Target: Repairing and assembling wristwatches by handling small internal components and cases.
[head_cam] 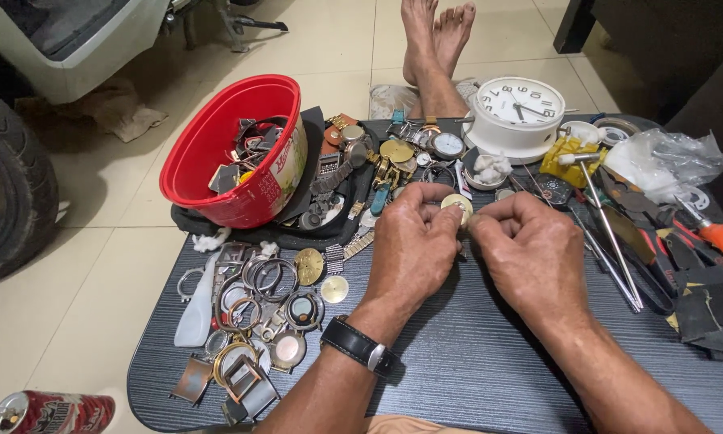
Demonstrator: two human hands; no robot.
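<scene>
Watch dial (458,206) between both hands' fingertips

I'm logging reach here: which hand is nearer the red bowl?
Left. The left hand lies just right of the red bowl, apart from it; the right hand sits farther right, beyond the left.

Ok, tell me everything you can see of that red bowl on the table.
The red bowl looks like glossy plastic, round and deep, with a printed label on its side. It tilts toward the camera at the dark table's far left corner, resting on black cloth. Inside lie jumbled watch straps and metal parts. Neither hand touches it.
</scene>
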